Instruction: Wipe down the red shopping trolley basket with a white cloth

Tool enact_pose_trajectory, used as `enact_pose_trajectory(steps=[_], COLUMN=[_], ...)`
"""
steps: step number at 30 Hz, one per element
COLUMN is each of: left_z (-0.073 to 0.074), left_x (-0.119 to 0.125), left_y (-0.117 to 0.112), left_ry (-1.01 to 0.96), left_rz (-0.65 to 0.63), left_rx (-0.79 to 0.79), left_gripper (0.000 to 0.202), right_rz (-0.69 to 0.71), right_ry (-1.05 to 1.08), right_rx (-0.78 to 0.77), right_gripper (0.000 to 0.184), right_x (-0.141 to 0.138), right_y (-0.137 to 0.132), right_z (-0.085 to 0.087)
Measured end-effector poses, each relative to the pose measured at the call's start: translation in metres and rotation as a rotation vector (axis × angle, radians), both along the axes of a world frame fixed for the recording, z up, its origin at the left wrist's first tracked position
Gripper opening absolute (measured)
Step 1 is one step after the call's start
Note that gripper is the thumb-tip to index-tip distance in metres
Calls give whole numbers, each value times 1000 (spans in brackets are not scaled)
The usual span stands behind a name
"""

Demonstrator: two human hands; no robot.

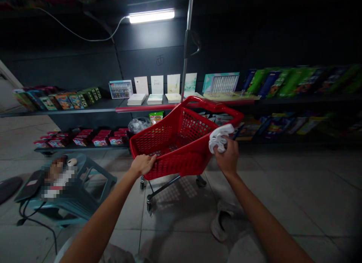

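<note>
A red plastic shopping cart (175, 133) with a mesh-patterned basket stands on small wheels in front of me. My left hand (143, 164) grips its near rim, with the fingers curled over the edge. My right hand (226, 157) is raised over the cart's right corner, shut on a crumpled white cloth (220, 138). The cloth touches or nearly touches the rim, and I cannot tell which. The basket's inside is partly in shadow.
Dark shelves (65, 107) with boxed goods and stationery run behind the cart. A metal pole (186, 48) rises behind it. A teal plastic stool (96, 176) with blurred items stands to the left, cables trail by it, and a pale crumpled item (222, 225) lies on the tiled floor.
</note>
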State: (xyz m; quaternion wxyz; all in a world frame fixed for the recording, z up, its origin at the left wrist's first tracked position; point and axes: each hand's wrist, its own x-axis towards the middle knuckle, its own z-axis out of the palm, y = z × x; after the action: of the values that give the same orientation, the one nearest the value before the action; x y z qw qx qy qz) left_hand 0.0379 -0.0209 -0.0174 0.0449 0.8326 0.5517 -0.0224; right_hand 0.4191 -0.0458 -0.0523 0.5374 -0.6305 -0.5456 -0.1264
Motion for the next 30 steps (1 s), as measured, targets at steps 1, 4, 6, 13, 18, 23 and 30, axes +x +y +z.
enact_pose_trajectory(steps=[1, 4, 6, 13, 18, 23, 30], left_z=[-1, -2, -2, -2, -2, -1, -3], left_x=[3, 10, 14, 22, 28, 30, 35], left_y=[2, 7, 10, 15, 14, 18, 24], left_ry=[-16, -39, -37, -13, 20, -1, 1], left_rz=[-8, -19, -21, -34, -17, 28, 6], left_rx=[-3, -8, -7, -28, -41, -15, 11], left_gripper=[82, 85, 84, 81, 73, 81, 84], right_rz=[-29, -27, 64, 527, 569, 441, -50], right_ry=[70, 271, 335, 184, -289, -479, -15], right_rx=[-8, -79, -117, -245, -412, -429, -221], right_gripper=[52, 44, 40, 33, 25, 28, 25], right_x=[-2, -23, -50, -189, -225, -163, 18], right_y=[4, 18, 19, -28, -41, -29, -1], right_z=[-10, -36, -46, -51, -49, -25, -17])
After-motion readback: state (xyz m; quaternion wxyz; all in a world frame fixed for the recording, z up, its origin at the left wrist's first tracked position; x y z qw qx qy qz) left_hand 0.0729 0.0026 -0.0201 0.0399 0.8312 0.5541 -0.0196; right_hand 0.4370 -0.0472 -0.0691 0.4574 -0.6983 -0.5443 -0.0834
